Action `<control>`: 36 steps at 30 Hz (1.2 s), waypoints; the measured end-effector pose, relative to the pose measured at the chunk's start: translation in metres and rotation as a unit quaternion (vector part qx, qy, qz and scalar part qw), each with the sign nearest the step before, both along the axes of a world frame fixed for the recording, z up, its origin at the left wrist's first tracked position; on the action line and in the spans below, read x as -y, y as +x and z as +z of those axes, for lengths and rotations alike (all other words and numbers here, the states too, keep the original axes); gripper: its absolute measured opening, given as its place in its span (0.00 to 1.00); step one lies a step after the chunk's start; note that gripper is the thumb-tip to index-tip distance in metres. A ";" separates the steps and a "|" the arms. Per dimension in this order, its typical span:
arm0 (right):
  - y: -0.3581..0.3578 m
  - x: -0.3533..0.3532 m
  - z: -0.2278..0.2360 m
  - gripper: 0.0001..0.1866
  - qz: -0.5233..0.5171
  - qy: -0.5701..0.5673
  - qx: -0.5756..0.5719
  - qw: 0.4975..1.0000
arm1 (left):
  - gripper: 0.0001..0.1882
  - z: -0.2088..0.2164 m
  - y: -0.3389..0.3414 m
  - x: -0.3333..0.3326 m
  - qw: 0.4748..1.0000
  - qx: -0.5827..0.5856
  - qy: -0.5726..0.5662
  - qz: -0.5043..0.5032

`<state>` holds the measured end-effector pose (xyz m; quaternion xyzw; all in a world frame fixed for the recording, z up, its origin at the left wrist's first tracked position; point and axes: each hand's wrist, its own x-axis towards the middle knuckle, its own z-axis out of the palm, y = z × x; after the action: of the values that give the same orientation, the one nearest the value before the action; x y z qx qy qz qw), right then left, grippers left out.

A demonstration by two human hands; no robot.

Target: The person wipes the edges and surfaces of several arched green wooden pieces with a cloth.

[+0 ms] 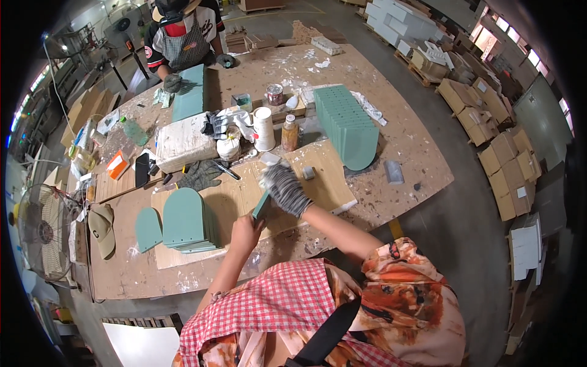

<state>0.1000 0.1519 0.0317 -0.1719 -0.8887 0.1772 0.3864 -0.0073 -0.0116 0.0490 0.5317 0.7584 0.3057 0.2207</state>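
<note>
A grey knit glove (285,189) covers the right grip; orange-patterned sleeves, red-checked apron and dark strap.

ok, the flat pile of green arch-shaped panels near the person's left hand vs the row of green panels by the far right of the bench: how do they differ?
The flat pile of green arch-shaped panels lies face up on a plywood sheet; the row of green panels stands on edge, packed side by side. The pile shows a full arch outline; the row shows mostly edges. The row looks like more pieces. Both share the green colour and rounded ends.
</note>
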 end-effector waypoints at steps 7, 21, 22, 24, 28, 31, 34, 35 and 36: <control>0.003 -0.058 -0.045 0.14 -0.031 -0.151 0.082 0.985 | 0.14 -0.001 0.001 -0.003 0.998 -0.030 -0.044 0.013; -0.005 0.033 0.042 0.13 0.204 0.081 0.052 0.974 | 0.14 0.002 0.025 -0.011 0.991 -0.035 -0.050 0.115; -0.009 0.042 0.038 0.12 0.191 0.039 0.152 0.969 | 0.13 -0.009 0.026 -0.011 0.991 -0.060 0.044 0.107; 0.005 0.032 0.045 0.16 0.233 0.031 0.133 0.963 | 0.13 -0.012 0.033 -0.010 0.981 -0.089 0.141 0.104; -0.004 -0.006 0.009 0.15 0.162 0.018 0.125 0.979 | 0.13 -0.005 0.044 -0.015 0.984 -0.036 -0.002 0.173; 0.002 0.004 0.005 0.13 0.155 -0.011 0.134 0.979 | 0.13 -0.020 0.052 -0.012 0.975 -0.060 0.001 0.213; 0.010 0.029 0.010 0.13 0.180 0.046 0.023 0.982 | 0.11 -0.032 0.051 -0.009 0.973 0.005 -0.004 0.229; 0.012 0.026 0.010 0.13 0.183 0.045 0.023 0.982 | 0.10 -0.036 0.053 -0.008 0.972 0.010 0.003 0.237; 0.013 0.019 0.010 0.13 0.219 0.027 -0.005 0.975 | 0.10 -0.035 0.056 -0.008 0.971 0.010 0.001 0.238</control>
<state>0.1132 0.1330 0.0413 0.0386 -0.9075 0.2340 0.3467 0.0485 -0.0033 0.0141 0.3328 0.8607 0.3554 0.1488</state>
